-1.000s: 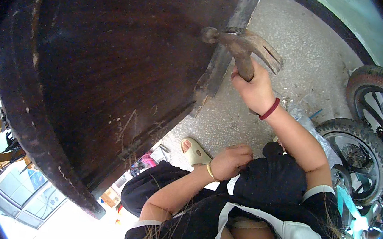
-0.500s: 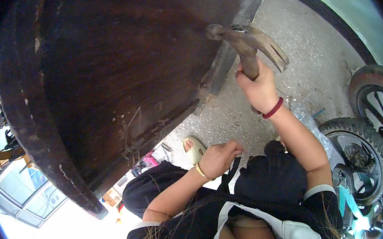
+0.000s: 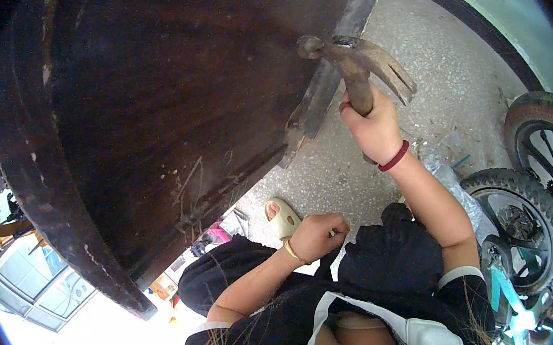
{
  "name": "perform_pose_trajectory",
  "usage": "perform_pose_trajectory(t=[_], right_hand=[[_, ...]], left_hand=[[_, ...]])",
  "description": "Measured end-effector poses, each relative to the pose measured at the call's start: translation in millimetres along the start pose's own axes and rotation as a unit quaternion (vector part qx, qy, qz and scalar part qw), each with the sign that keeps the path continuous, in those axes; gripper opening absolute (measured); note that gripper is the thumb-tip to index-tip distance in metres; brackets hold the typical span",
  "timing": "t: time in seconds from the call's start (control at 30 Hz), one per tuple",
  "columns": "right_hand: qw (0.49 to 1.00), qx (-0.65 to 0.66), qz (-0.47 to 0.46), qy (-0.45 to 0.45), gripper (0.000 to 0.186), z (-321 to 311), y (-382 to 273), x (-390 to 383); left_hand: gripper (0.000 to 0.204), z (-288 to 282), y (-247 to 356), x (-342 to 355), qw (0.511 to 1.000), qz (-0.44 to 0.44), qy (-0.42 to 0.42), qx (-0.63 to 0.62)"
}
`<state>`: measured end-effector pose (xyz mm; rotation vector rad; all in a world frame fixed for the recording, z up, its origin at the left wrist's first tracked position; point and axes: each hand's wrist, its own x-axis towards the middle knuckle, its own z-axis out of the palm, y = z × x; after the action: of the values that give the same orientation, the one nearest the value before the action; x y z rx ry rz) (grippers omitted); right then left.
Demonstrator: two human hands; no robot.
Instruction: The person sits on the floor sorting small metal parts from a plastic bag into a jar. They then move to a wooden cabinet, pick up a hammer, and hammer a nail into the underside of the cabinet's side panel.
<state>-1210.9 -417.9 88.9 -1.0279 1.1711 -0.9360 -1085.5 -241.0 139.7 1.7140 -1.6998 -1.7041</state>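
Got hammer [image 3: 353,57] clenched in right grip [image 3: 375,129], with left grip [image 3: 317,237] loosely curled, can't tell if empty; swing square to the wooden panel [image 3: 185,84].

Gripping a worn brown claw hammer [image 3: 354,59] in the right hand [image 3: 377,126] at the right edge of a dark-brown wooden panel [image 3: 186,77]; curling the left hand [image 3: 316,235] near a black-clad leg [image 3: 391,257].

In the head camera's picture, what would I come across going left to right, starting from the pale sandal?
Pale sandal → left hand → right hand gripping a hammer → dark red wristband → clear plastic → knobby-tyred wheel.
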Motion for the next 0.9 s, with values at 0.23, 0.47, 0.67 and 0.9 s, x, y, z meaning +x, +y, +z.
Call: perform_pose_trajectory(t=[0.23,0.47,0.67,0.9], right_hand=[[1.0,0.014,-0.014,-0.001,0.01,0.3,0.2,0.6],[0.999,0.036,-0.021,-0.005,0.011,0.2,-0.6,0.6],[1.0,-0.017,-0.015,0.013,0.012,0.7,3.0,0.5],[1.0,-0.002,-0.02,0.009,0.011,-0.9,0.2,0.1]], left_hand=[[0.012,6.5,-35.6,-0.5,0.993,-0.102,-0.021,-0.057],[0.012,14.7,-34.8,-2.3,0.985,-0.147,0.008,-0.09],[0.013,5.9,-11.6,-4.3,0.995,0.037,-0.058,0.079],[0.014,10.3,4.1,-2.8,0.989,-0.02,0.011,-0.146]])
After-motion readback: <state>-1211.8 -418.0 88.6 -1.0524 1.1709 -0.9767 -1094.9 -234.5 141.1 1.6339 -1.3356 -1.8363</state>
